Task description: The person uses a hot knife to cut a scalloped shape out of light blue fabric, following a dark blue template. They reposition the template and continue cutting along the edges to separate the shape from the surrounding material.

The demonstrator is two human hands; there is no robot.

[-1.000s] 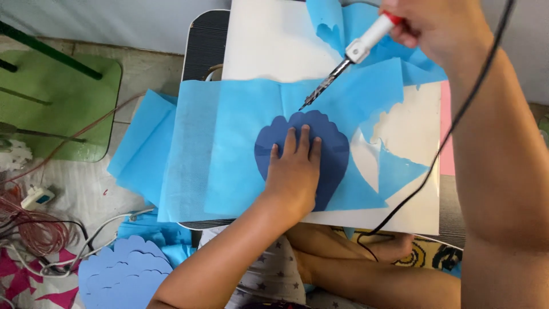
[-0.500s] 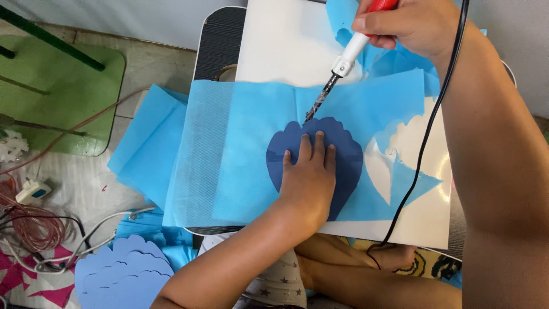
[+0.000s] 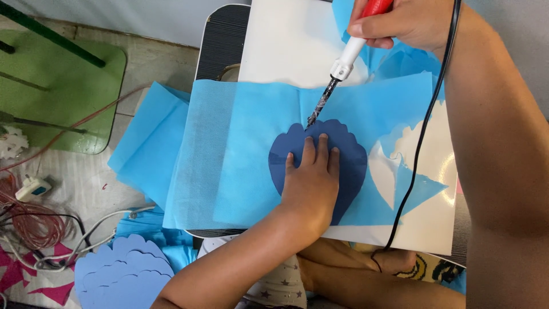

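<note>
Pressing flat on a dark blue scalloped template [image 3: 349,166], the left hand [image 3: 311,186] keeps its fingers [image 3: 309,150] spread narrowly and laid straight, holding nothing, only bearing down. The template lies under the palm on a sheet of light blue fabric [image 3: 246,166], which is spread over a white board [image 3: 291,43] on the surface.

Just beyond the left fingertips, the dark tip of a hot cutting tool [image 3: 337,71] touches the upper scalloped edge of the template. The tool slants up and away from there to the right hand [image 3: 403,23], whose fingers [image 3: 372,26] are closed around its red handle, with the white barrel showing below them. A black cord [image 3: 426,123] runs from near that hand down along the right forearm and across the board toward the person's lap.

To the far side of the left fingers from the thumb, a scalloped hole in the fabric [image 3: 394,166] shows the white board through it. Down below the left wrist, on the floor, lies a stack of cut blue scalloped pieces [image 3: 123,272], near tangled wires [image 3: 34,223]. A green stool [image 3: 63,80] stands well apart on the left.
</note>
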